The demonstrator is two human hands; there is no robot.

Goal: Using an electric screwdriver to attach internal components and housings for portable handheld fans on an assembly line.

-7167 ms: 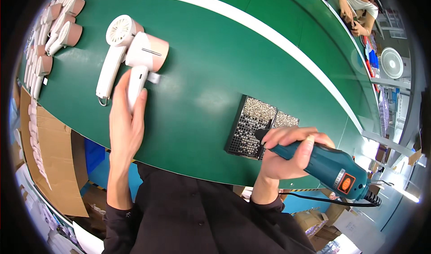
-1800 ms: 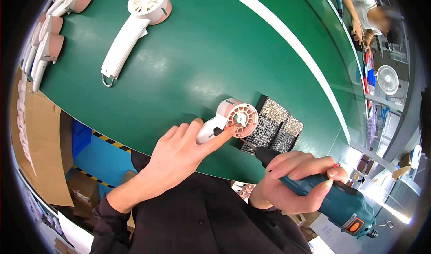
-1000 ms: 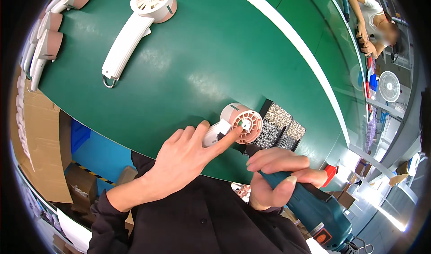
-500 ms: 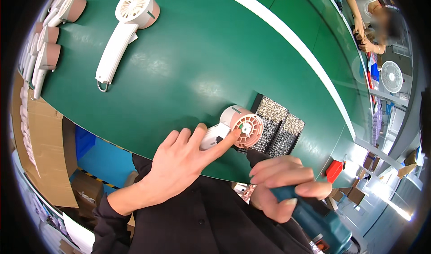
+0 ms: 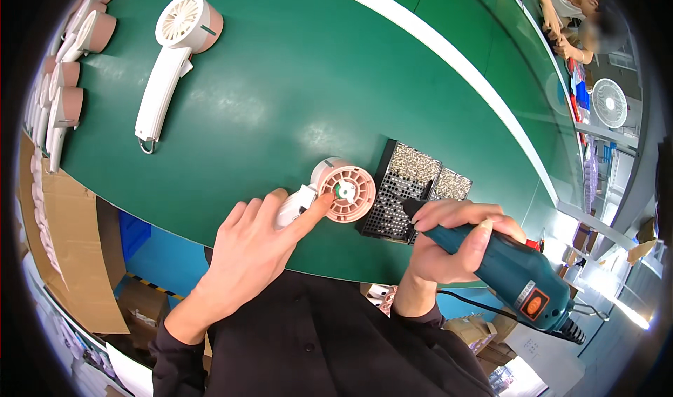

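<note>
My left hand (image 5: pixel 247 248) holds a white-and-pink handheld fan (image 5: pixel 363 193) down on the green table, its fingers over the white handle. The index finger reaches the middle of the round head, where a white part and a bit of green show inside the ribbed pink housing. My right hand (image 5: pixel 449 253) is wrapped around a teal electric screwdriver (image 5: pixel 505 267) with a cord. Its dark tip points left, over the perforated part of a black screw tray (image 5: pixel 389 221). Small screws (image 5: pixel 415 163) are heaped at the tray's far end.
A second screw tray (image 5: pixel 451 185) adjoins the first on the right. Another handheld fan (image 5: pixel 162 92) lies at the far left of the green table (image 5: pixel 280 67), and several more (image 5: pixel 69 106) line the left edge. A co-worker (image 5: pixel 561 18) sits beyond, upper right, near a standing fan (image 5: pixel 609 103).
My right hand has raised the screwdriver and brought its tip over the screw tray, away from the fan's head. The held fan appears slightly farther left, as does the rest of the table.
</note>
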